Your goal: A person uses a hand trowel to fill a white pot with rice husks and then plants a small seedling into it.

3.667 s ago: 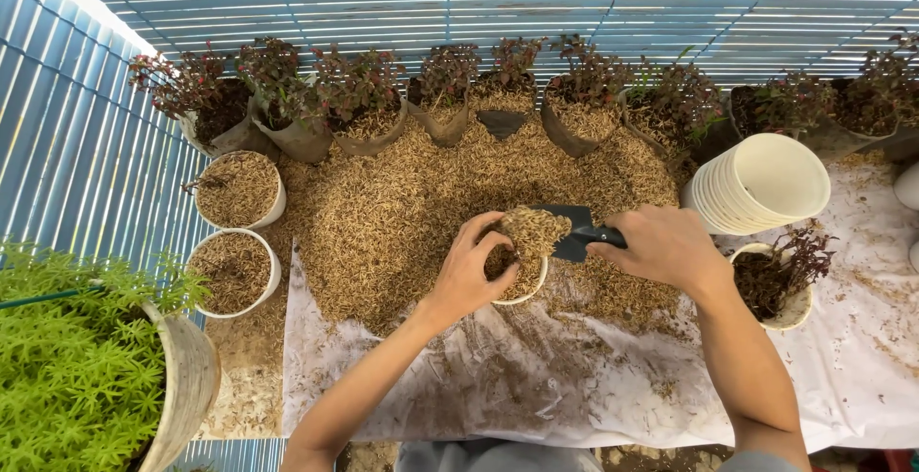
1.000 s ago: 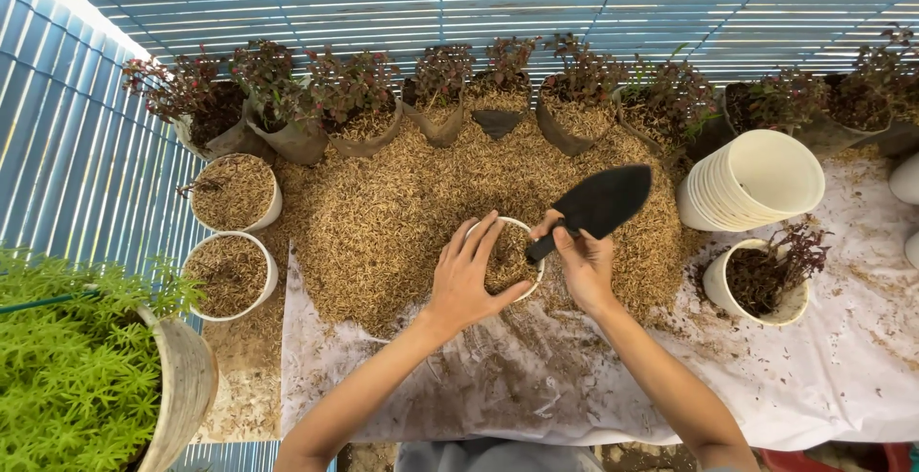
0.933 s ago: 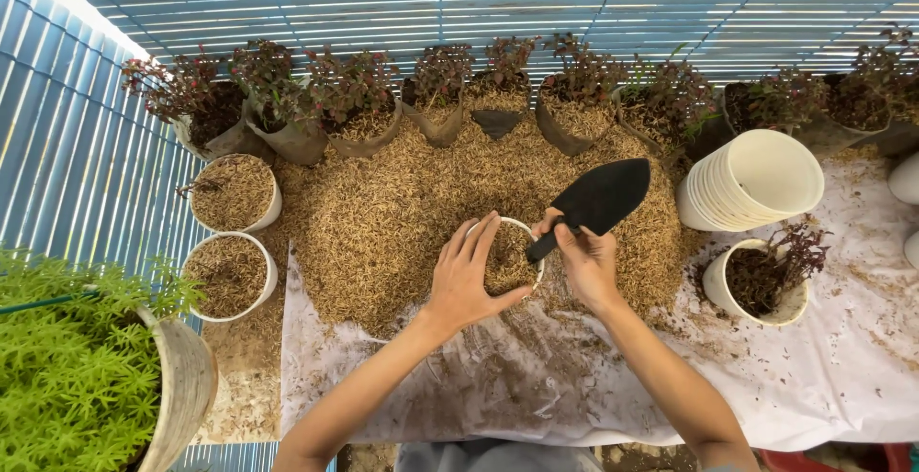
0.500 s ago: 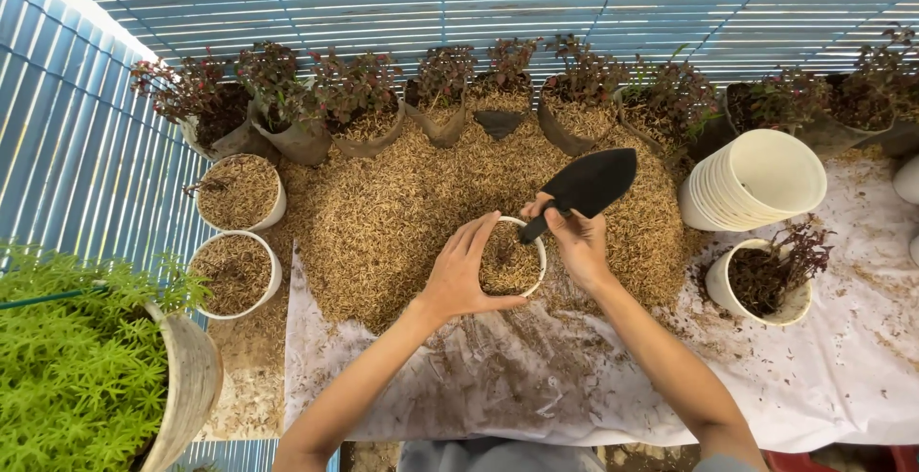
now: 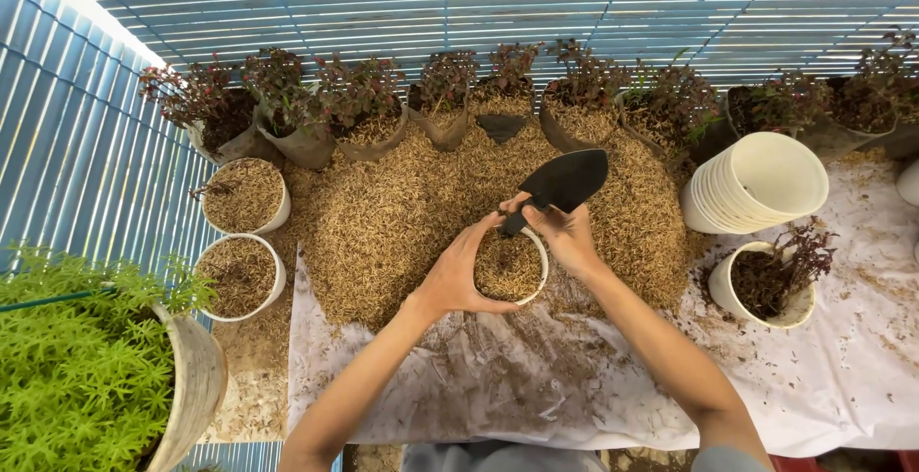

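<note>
Lifted clear of the pot since the frame of half a second ago, the black trowel point(image 5: 563, 182) now points its empty blade up and to the right, above the husk heap, whereas nearly four seconds ago it lay low across the pot mouth. Nearest the viewer, a white sheet point(image 5: 536, 395) covers the table. On it the left hand point(image 5: 458, 276) cups the left wall of the small white pot point(image 5: 511, 266), its grip curled partway round the rim; the pot stands at the near edge of the husk heap point(image 5: 402, 213) and appears filled almost level. The right hand point(image 5: 565, 233) has its grip closed on the trowel handle just beside the pot's far rim. Judged step: filling the pot with husk, close to complete; a further scoop would call for lowering the blade into the heap. To the left stand two filled pots point(image 5: 244, 194); to the right, a stack of empty pots point(image 5: 756, 185). Farthest, a row of red-leaved seedlings point(image 5: 364, 99) lines the slatted wall.
</note>
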